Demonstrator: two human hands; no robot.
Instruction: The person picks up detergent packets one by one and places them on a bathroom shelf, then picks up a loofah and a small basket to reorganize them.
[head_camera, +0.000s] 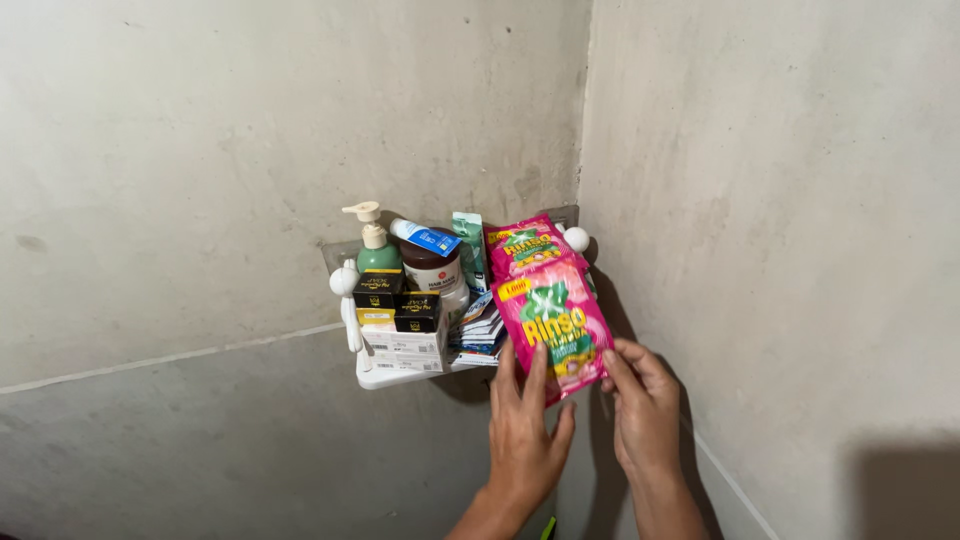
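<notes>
We face a corner where two rough grey plaster walls (200, 150) meet, matte and blotchy, with a thin pale line running across the lower part. Fixed into that corner is a white plastic corner shelf (375, 378) with rounded knobs on its posts, crowded with toiletries.

Hanging off the shelf's right side is our main thing, a strip of glossy pink foil sachets (550, 315), thin, flat and crinkled, with green and white print. Its long axis runs from upper left to lower right, a little tilted from upright, with the top sachet up by the shelf's right knob and the bottom one down between our hands. So the strip lies above both grips, and its lower edge is the part we reach.

Our left hand (522, 440) lies with fingers spread and flat against the lower left of the bottom sachet. Our right hand (645, 415) pinches the sachet's lower right corner between thumb and fingertips. Both touch it; the right is the one that truly holds.

On the shelf stand a green pump bottle with a cream pump head (377, 252), a brown jar with a white label (432, 268), small black boxes (398, 298), and a stack of flat packets (482, 330).
</notes>
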